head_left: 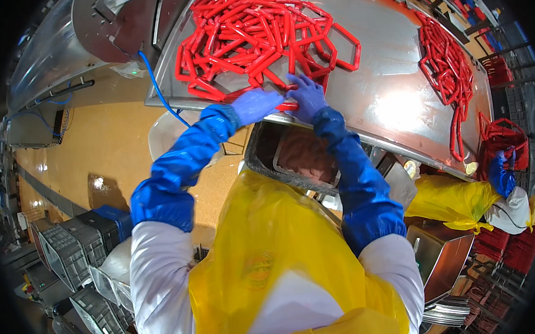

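Note:
A large heap of red linked sausages [253, 36] lies on the steel table [375, 68]. At the table's near edge my left hand [256, 105], in a purple glove, is closed on a red sausage link [287, 106]. My right hand [307, 96], gloved alike, grips the same link close to its other end, with its fingers partly hidden. Other links run from there into the heap. Below my hands, against the table edge, a dark tub [257, 149] holds a pinkish ground mass [303, 155].
A second pile of sausage chains [445, 61] hangs partly over the table's right side, near a co-worker in a yellow apron [450, 198]. A blue hose [159, 91] crosses the table's left corner. Grey crates [79, 240] stand at lower left, a metal bin [441, 257] at lower right.

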`<state>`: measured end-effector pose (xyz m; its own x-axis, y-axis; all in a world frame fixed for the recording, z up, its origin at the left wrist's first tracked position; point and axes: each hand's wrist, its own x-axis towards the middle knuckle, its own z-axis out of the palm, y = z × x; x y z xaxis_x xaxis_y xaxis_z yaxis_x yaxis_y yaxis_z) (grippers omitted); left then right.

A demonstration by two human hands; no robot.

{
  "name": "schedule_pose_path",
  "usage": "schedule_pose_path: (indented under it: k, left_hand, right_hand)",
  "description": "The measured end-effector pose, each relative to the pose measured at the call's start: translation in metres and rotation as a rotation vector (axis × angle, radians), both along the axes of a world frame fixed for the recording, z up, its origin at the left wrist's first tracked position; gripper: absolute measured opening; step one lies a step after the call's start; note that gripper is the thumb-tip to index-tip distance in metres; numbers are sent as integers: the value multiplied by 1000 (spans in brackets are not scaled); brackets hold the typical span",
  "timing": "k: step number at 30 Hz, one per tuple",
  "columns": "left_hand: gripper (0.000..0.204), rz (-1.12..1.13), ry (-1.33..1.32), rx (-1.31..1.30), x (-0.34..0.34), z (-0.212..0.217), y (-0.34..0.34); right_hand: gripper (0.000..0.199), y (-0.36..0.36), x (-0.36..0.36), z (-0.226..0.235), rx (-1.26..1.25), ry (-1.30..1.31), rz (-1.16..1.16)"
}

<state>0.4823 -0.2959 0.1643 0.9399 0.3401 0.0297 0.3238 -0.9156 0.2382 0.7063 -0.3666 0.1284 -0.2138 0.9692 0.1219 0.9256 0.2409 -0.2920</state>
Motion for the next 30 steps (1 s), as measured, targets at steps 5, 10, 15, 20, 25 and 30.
schedule_pose_path:
  k: [5,10,15,20,25,30]
  left_hand:
    - [25,41,-74,181,-89,64,41]
    - [23,506,91,542,-159,78,126]
    - [62,262,-474,385,-26,23,45]
    - [39,107,-140,-263,48,-56,-16]
    - [29,185,10,-161,40,-44,17]
    - [29,235,-431,44,82,-46,-9]
  right_hand:
    - [32,32,28,-22,-98,-62,30]
    - [30,48,33,-20,74,-27,-67]
    - [35,39,4,16,-239,-121,-79]
    - [34,-3,30,15,-280,-8,67]
    - [34,-36,90,3,-308,29,-53]
    - [30,-48,84,-4,-209,273,-164]
